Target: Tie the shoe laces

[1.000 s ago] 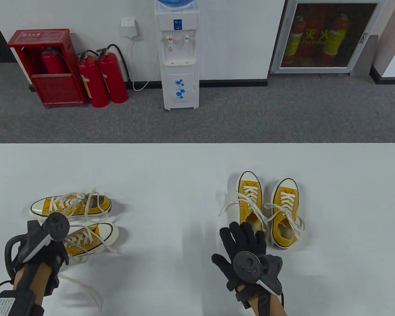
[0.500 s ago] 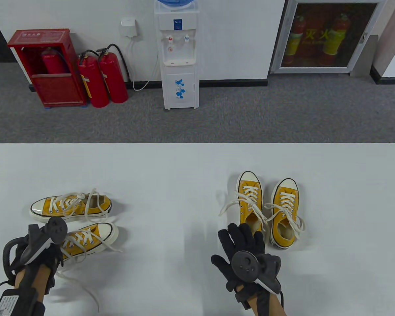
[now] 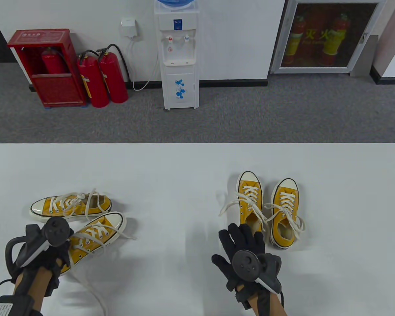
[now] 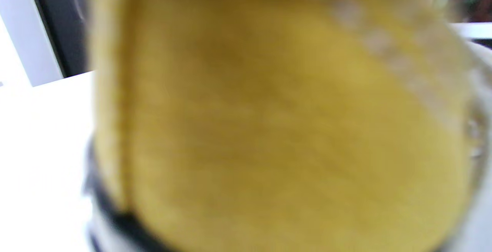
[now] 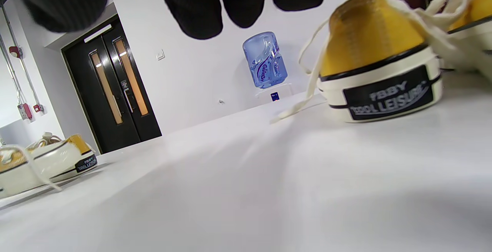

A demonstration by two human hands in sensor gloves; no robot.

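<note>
Table view looks down from above; right wrist view skims the table [image 5: 246, 190] — left wrist view pressed against yellow canvas.

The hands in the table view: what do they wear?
Both the left hand and the right hand wear black gloves, each with a dark grey round-headed tracker on its back. A black cable loops beside the left wrist, where a labelled black box is strapped.

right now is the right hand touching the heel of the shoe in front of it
Cannot tell. In the table view the right hand overlaps the shoe's heel, but the right wrist view shows its fingertips hanging left of the heel with wall between them.
</note>
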